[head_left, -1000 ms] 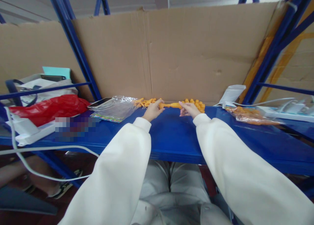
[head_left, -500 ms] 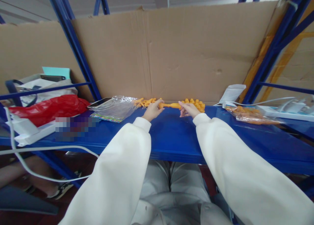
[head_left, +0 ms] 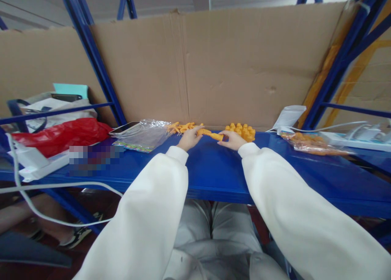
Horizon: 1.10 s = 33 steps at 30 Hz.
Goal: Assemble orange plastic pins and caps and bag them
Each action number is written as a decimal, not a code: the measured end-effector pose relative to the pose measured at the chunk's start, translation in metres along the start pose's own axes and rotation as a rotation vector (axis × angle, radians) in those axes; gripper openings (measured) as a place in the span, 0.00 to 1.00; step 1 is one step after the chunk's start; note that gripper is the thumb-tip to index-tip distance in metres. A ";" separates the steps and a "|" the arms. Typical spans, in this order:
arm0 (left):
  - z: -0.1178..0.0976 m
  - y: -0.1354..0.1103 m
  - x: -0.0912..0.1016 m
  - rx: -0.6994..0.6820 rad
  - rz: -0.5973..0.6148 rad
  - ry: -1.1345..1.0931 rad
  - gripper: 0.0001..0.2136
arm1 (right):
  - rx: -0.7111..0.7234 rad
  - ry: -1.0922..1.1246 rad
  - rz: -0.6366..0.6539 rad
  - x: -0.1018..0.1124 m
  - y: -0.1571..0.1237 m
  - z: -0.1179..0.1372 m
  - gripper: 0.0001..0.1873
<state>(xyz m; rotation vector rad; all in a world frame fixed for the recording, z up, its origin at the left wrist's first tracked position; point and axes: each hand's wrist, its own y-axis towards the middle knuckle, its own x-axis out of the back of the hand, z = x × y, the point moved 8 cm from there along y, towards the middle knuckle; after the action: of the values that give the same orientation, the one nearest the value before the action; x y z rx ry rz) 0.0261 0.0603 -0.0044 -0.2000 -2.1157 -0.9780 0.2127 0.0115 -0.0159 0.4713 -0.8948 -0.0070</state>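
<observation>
A long, ribbed orange plastic piece (head_left: 211,134) lies sideways between my two hands, just over the blue shelf top; its exact kind is too small to make out. My left hand (head_left: 189,139) is closed around its left end. At the wider right end, my right hand (head_left: 233,140) pinches it between thumb and fingers. Behind my left hand is a heap of thin, branching orange pieces (head_left: 179,127). Several knobby orange pieces (head_left: 241,130) stand grouped just beyond my right hand.
A clear plastic bag (head_left: 149,135) and a phone (head_left: 124,128) lie to the left, near a red bag (head_left: 65,135) and a white power strip (head_left: 45,166). On the right are a bag of orange pieces (head_left: 314,143) and another power strip (head_left: 351,140). Cardboard (head_left: 244,68) walls the back.
My right hand has shifted slightly left and its fingers have closed on the right end of the orange piece. The piece now tilts down to the right. My left hand has barely moved.
</observation>
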 end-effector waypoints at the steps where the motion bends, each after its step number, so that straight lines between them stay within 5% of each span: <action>1: 0.001 0.000 -0.001 0.003 -0.002 -0.016 0.25 | 0.005 -0.018 0.016 -0.001 0.000 0.000 0.22; 7: 0.006 0.002 -0.010 -0.043 -0.007 -0.105 0.35 | -0.029 -0.097 0.021 -0.001 0.003 -0.009 0.21; 14: 0.033 0.007 -0.013 0.008 0.006 0.057 0.21 | -0.087 -0.137 0.083 -0.005 0.000 -0.008 0.25; 20: 0.058 -0.001 -0.043 0.138 0.361 0.229 0.22 | 0.056 -0.175 0.227 -0.018 -0.004 0.006 0.26; 33: 0.032 -0.007 -0.055 0.042 0.443 0.385 0.23 | -0.022 -0.325 0.100 -0.015 -0.001 -0.005 0.21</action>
<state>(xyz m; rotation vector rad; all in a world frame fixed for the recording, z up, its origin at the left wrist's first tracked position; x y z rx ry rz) 0.0420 0.0874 -0.0597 -0.4051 -1.6423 -0.6463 0.2071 0.0159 -0.0307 0.4109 -1.2359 -0.0025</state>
